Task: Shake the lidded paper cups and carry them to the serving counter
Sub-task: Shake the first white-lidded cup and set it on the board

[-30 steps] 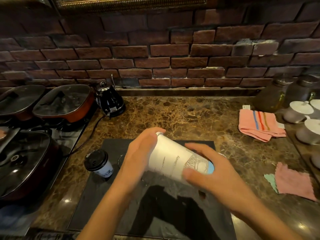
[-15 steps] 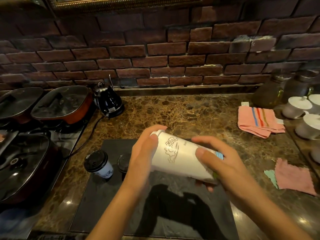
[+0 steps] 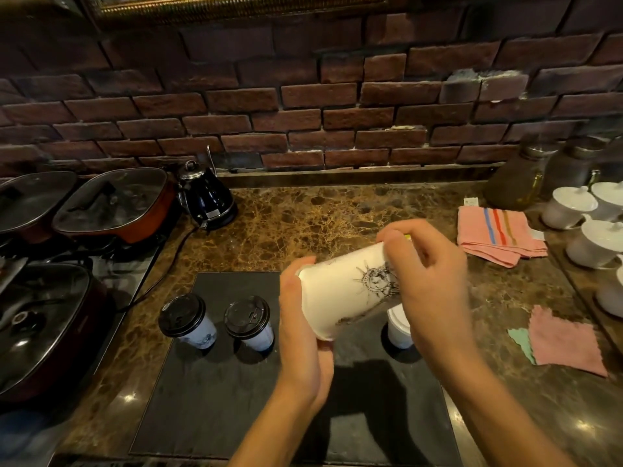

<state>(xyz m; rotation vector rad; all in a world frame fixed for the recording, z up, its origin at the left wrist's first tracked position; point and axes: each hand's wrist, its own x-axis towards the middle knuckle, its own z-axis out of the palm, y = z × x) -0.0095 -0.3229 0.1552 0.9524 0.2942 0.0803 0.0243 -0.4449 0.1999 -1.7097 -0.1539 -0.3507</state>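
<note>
A white paper cup (image 3: pixel 347 291) with a black drawing lies almost sideways in the air above the dark mat (image 3: pixel 219 399). My left hand (image 3: pixel 303 325) grips its wide end on the left. My right hand (image 3: pixel 435 288) wraps the narrower end on the right, which sits higher. Two black-lidded cups (image 3: pixel 183 320) (image 3: pixel 249 323) stand upright on the mat to the left of my hands. A white-lidded cup (image 3: pixel 397 326) stands on the mat behind my right hand, partly hidden by it.
Lidded pans (image 3: pixel 111 203) and a black kettle (image 3: pixel 207 200) with its cord fill the left side. A striped pink towel (image 3: pixel 499 239), white lidded bowls (image 3: pixel 593 241), glass jars (image 3: pixel 515 183) and a pink cloth (image 3: pixel 566 342) lie to the right. A brick wall backs the marble counter (image 3: pixel 320 220).
Both hands have swung the cup, lifting its right end and dropping its left end. The second black-lidded cup and the white-lidded cup have come out from behind my hands.
</note>
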